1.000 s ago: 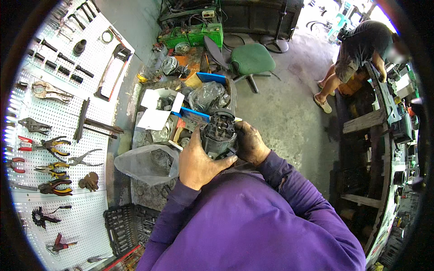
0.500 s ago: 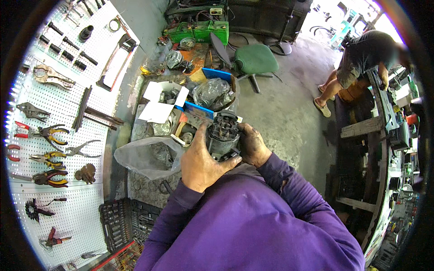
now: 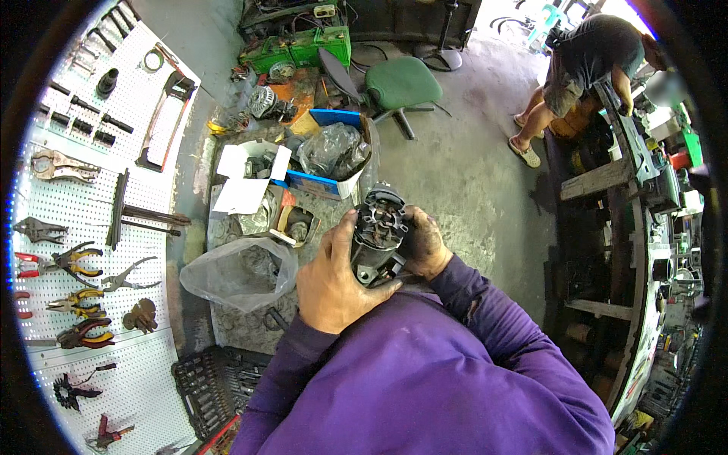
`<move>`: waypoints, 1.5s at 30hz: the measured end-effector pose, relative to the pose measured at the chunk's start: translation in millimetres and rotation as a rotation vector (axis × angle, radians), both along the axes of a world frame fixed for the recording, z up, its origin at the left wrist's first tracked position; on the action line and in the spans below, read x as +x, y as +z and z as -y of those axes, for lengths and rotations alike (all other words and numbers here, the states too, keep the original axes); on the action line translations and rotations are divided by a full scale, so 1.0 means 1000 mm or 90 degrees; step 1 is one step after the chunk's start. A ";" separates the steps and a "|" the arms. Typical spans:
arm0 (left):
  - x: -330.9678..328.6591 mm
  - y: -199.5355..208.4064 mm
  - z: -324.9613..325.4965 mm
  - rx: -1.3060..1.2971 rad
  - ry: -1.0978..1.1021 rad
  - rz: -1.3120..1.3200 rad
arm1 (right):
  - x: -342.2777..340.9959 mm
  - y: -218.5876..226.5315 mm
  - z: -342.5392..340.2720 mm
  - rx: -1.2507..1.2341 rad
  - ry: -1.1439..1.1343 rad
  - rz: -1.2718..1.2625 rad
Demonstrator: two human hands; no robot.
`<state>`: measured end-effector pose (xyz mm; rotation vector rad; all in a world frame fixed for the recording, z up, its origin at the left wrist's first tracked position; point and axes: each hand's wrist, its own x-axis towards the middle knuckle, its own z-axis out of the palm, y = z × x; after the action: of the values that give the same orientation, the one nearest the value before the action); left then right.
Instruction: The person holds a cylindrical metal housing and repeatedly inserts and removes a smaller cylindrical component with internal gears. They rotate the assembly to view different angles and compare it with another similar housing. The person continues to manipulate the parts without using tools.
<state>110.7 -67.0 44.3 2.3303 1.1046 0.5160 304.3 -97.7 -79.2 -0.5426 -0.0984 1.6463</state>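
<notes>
In front of my chest I hold a starter motor point(image 3: 377, 241), a dark metal cylinder with its open end up and a ring of brush holders showing inside. My left hand point(image 3: 331, 278) wraps its near left side, thumb low across the front. On the right side, the blackened fingers of my right hand point(image 3: 426, 246) press against the body, partly hidden behind it. Below the motor, close to my left thumb, a dark block-like fitting shows. Left of my hands lies an open clear plastic bag point(image 3: 241, 277) with something dark inside.
A bench holds a blue-edged box point(image 3: 334, 186) of bagged parts, a white carton point(image 3: 241, 176) and an alternator point(image 3: 262, 101). Pliers hang on the left pegboard point(image 3: 140, 239); a socket set point(image 3: 216, 387) lies below. A green chair point(image 3: 403, 82) stands ahead. At right, another person point(image 3: 591, 64) bends over a workbench.
The view has shifted, so the surroundings sit further left. The motor has tilted slightly in my hands, showing more of its open end. Both hands keep their hold.
</notes>
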 end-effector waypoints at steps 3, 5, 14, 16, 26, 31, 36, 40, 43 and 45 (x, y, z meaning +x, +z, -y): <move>-0.001 -0.006 -0.005 0.023 -0.040 0.021 | -0.001 -0.006 0.005 0.020 -0.006 0.004; 0.001 -0.014 -0.009 0.039 -0.067 0.069 | -0.004 -0.008 0.009 0.024 0.006 -0.008; -0.009 -0.044 -0.012 0.035 -0.116 0.170 | -0.003 -0.038 0.013 0.000 -0.032 0.163; -0.008 -0.050 -0.015 0.047 -0.130 0.215 | 0.000 -0.038 0.011 0.106 -0.043 0.334; -0.010 -0.054 -0.027 0.217 -0.213 0.371 | 0.017 0.019 0.002 0.187 0.111 0.351; -0.024 -0.057 -0.021 0.168 -0.121 0.340 | 0.018 0.028 -0.013 0.189 0.140 0.408; -0.025 -0.051 -0.014 0.033 -0.001 0.305 | 0.011 0.031 -0.020 0.117 0.163 0.218; -0.021 -0.042 -0.010 0.000 0.049 0.242 | 0.009 0.021 -0.035 0.148 0.110 0.345; -0.017 -0.043 -0.008 -0.073 0.059 0.249 | 0.007 0.020 -0.041 0.177 0.030 0.480; -0.015 -0.046 -0.009 -0.116 0.044 0.270 | 0.008 0.028 -0.039 0.020 0.102 -0.031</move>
<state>95.8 -57.7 -2.1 1.9136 0.9828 0.8503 312.7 -58.7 -51.6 -0.4801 -0.1349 1.8102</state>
